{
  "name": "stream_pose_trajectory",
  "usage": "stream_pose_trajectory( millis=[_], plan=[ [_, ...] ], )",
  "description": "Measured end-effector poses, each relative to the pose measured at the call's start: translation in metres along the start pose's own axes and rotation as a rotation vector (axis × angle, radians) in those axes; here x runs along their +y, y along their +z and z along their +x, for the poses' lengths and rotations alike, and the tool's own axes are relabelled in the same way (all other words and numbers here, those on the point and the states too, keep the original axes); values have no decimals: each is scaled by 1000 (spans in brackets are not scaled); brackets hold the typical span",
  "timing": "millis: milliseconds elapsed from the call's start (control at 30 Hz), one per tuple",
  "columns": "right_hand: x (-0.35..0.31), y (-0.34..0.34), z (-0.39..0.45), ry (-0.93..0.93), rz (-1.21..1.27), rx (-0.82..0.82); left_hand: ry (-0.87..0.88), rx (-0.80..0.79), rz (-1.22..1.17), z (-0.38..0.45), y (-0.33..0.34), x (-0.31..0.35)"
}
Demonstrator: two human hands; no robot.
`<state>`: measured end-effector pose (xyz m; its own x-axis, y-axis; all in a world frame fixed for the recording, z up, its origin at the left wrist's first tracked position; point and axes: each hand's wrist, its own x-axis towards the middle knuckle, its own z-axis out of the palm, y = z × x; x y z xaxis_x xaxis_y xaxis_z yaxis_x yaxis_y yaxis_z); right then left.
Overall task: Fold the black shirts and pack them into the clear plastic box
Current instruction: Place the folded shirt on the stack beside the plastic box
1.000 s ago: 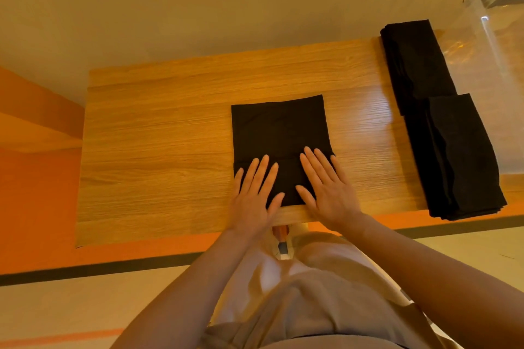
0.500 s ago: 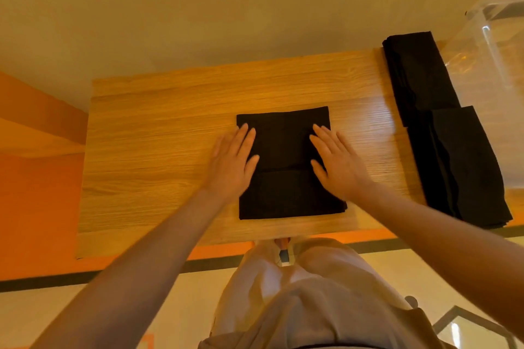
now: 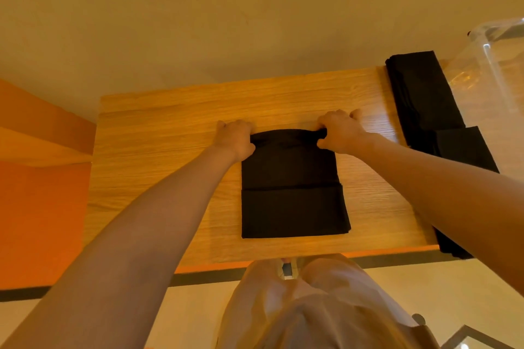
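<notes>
Fingers (image 3: 224,125) of both hands are curling round the far edge of the black shirt (image 3: 292,192), left hand (image 3: 235,137) at the left corner, right hand (image 3: 338,130) at the right, likely readying the next fold toward the near side. A second ago both palms were lying flat near its near edge. Folded shirts (image 3: 425,99) are lying right, beside the clear plastic box (image 3: 499,70), on the surface (image 3: 158,167).

One view only, from a wide-angle camera worn on the head. It looks forward and steeply down over the person's own arms and lap, which fill the lower frame. The desk (image 3: 158,167) sits close, across the middle of the frame, its far edge toward the top. Beyond it, floor fills the upper frame. Straight lines bow near the edges.
</notes>
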<state>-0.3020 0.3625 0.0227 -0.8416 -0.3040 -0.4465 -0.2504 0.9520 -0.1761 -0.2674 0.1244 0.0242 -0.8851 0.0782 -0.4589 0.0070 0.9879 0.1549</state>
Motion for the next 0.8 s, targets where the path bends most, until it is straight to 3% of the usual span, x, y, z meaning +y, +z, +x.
stream_pose_trajectory(
  millis=[133, 333, 500, 667, 800],
  plan=[
    [0, 0, -2, -3, 71, 12, -21, 25, -46, -2, -2, 2],
    [11, -13, -11, -25, 485, -17, -74, 83, -376, -17, -5, -10],
    [16, -25, -30, -81, 541, -52, -35, 178, -520, -48, -14, -10],
    [17, -20, -76, -120, 636, 17, 18, 282, -628, -97, -6, -6],
    [17, 1, -123, -186, 697, 29, 133, 333, -600, -139, 24, -11]
  ],
)
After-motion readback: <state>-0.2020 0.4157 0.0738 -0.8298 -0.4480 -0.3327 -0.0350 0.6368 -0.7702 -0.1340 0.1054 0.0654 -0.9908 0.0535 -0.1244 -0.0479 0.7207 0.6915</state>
